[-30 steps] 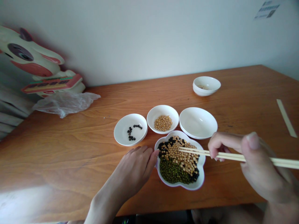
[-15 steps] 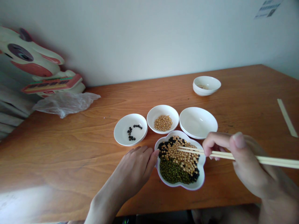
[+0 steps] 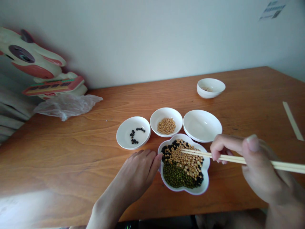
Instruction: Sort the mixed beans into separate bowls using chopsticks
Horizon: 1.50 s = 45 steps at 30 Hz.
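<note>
Presently | left hand [image 3: 140,168]: dish rim [image 3: 200,190] | right hand [image 3: 259,173]: chopsticks [image 3: 234,159] across opposite edge

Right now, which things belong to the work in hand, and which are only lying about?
Likely in use:
chopsticks, in the right hand
flower-shaped dish, left hand at its rim
black-bean bowl
tan-bean bowl
right near bowl

Probably lying about:
far bowl
pale strip
plastic bag
cow toy

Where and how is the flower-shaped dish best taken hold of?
I'd likely grip the flower-shaped dish by its left rim, coming from the left, where the left hand touches it. Its raised wall should give an edge to pinch. White bowls crowd the far side, and the chopsticks cross over the right rim.
</note>
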{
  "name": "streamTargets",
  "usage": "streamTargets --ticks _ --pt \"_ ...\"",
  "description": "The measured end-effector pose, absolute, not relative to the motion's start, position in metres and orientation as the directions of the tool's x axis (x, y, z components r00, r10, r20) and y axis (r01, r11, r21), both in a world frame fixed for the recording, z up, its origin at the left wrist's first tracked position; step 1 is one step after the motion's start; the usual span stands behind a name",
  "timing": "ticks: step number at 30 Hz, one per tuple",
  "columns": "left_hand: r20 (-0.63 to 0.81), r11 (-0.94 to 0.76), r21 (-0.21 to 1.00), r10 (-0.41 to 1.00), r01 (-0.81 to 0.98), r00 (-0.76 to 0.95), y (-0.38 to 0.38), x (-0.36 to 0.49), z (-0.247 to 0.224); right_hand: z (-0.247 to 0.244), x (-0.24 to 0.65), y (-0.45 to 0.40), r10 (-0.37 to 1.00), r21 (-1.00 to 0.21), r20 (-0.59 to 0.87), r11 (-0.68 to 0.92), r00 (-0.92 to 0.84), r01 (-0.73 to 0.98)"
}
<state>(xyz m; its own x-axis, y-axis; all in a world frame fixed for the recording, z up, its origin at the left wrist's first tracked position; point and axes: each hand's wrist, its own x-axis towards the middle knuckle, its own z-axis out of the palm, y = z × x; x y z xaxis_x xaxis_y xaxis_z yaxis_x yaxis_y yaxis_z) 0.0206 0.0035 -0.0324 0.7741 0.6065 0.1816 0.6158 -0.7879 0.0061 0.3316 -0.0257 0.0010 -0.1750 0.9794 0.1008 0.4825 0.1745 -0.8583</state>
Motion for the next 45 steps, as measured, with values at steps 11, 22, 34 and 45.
streamTargets --ticks 11,22,34,45 --pt "0.176 -0.787 0.001 0.607 0.617 0.775 0.004 0.020 -0.036 0.008 0.325 -0.023 0.975 -0.850 0.029 0.141 -0.222 0.508" --pt "0.168 -0.765 0.032 0.639 0.643 0.751 0.002 0.023 -0.032 0.008 0.323 -0.021 0.965 -0.850 0.052 0.177 -0.257 0.496" --pt "0.162 -0.782 -0.033 0.610 0.622 0.776 0.001 0.026 -0.029 0.005 0.322 -0.019 0.967 -0.838 0.043 0.172 -0.251 0.518" --pt "0.197 -0.808 -0.075 0.563 0.585 0.803 0.002 0.021 -0.037 0.005 0.319 -0.017 0.966 -0.848 0.078 0.194 -0.246 0.493"
